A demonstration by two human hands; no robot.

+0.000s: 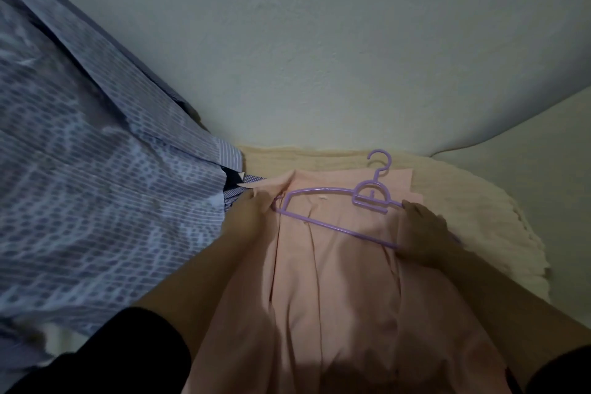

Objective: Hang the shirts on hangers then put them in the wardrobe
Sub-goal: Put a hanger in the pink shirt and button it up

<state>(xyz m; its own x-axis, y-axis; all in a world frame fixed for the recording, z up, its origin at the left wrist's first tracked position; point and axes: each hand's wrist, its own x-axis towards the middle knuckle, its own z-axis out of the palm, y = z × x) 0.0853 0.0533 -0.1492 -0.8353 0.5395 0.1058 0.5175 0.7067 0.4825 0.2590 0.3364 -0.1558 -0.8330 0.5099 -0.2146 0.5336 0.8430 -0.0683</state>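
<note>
Pink cotton shirt (pixel 335 281) lies spread flat on the cream textured bed cover (pixel 479 217), collar end pointing away from you, and that shirt is your landmark. Across its upper part sits the lilac plastic hanger (pixel 326 211), hook pointing away from you, past the shirt's far edge. Your left hand (pixel 249 211) is at the shirt's collar corner, its grip pinching the pink fabric right beside the hanger's left shoulder. Your right hand (pixel 422 233) covers the hanger's right end on the shirt, fingers curled over the bar; that grip looks closed on the hanger. Just left of the shirt's collar lies a bundle of dark and checked clothes (pixel 236 189). Further left hangs a blue patterned fabric wardrobe flap (pixel 96 169).
</note>
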